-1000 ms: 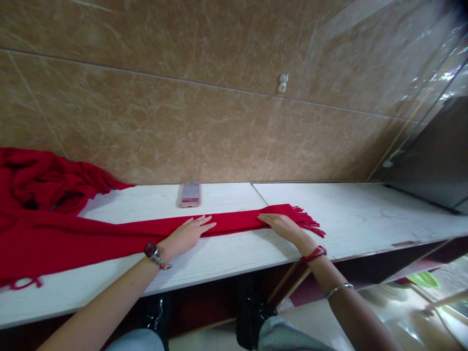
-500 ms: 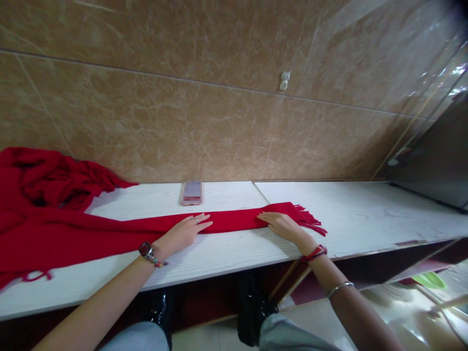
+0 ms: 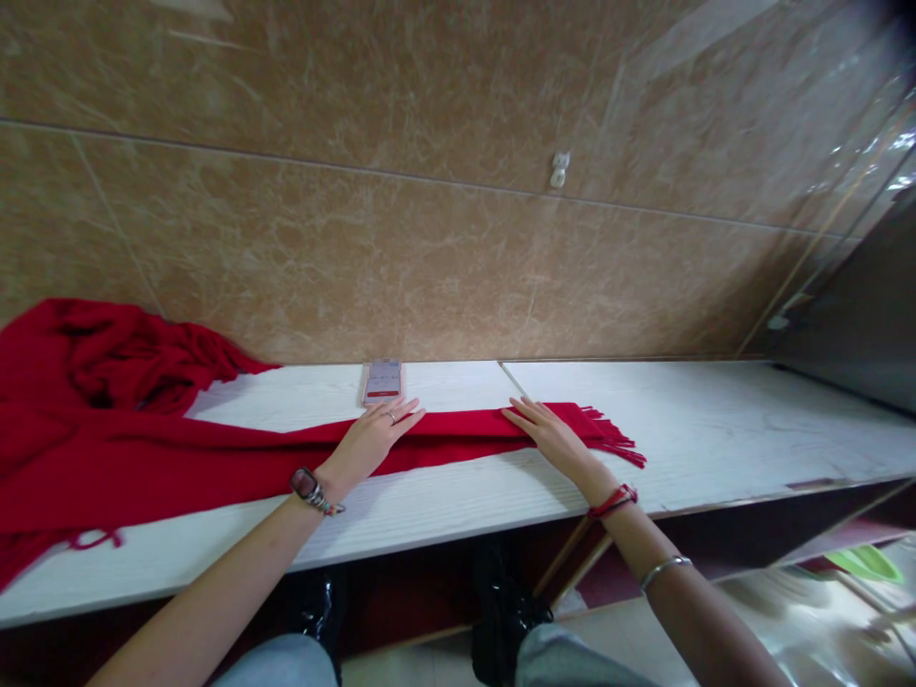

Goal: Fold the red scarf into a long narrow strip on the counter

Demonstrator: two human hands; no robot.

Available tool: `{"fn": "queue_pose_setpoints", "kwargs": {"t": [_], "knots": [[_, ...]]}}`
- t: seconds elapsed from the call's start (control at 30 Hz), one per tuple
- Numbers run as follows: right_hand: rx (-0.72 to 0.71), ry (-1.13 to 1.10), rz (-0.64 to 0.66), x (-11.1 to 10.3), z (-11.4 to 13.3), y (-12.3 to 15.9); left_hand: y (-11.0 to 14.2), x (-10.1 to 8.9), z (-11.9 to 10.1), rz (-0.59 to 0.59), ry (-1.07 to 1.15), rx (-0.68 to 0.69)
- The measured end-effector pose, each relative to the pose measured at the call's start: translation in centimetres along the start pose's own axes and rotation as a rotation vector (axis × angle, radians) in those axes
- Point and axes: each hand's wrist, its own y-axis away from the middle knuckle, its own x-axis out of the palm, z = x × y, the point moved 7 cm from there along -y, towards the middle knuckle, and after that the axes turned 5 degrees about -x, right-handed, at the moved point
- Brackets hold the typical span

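Note:
A long red scarf (image 3: 450,444) lies along the white countertop (image 3: 458,491), folded into a narrow strip toward its fringed right end. Its left part is wider, with a bunched heap against the wall. My left hand (image 3: 373,441) rests on the strip's middle, fingers stretched out and reaching its far edge. Near the fringe, my right hand (image 3: 554,439) lies flat on the scarf with fingers spread. A lengthwise fold line shows between the hands. Just beyond my left fingertips is a phone (image 3: 384,380) with its screen lit.
Behind the counter rises a brown marbled tile wall (image 3: 322,258) with a small white hook (image 3: 559,169). A dark grey panel (image 3: 851,315) stands at the far right. Below the counter are shelves, and a green basin (image 3: 865,563) is at the lower right.
Both hands have slid slightly away from me toward the scarf's far edge. The strip between them now shows a fold line and a lower layer on the near side. The view has shifted slightly.

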Motion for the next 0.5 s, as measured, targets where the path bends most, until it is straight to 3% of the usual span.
{"fn": "queue_pose_setpoints", "kwargs": {"t": [0.13,0.2,0.43,0.5], "knots": [[-0.014,-0.009,0.144,1.2,-0.1,0.2,0.7,2.1,0.0,0.217,0.060,0.052],[-0.023,-0.033,0.186,1.6,-0.3,0.3,1.0,2.4,-0.1,0.254,0.115,0.077],[0.022,-0.165,0.143,1.3,-1.3,0.4,1.5,-0.4,-1.3,0.055,0.138,0.070],[0.035,-0.183,0.130,1.1,-1.5,0.5,1.8,-0.2,-1.9,0.104,0.131,0.076]]}}
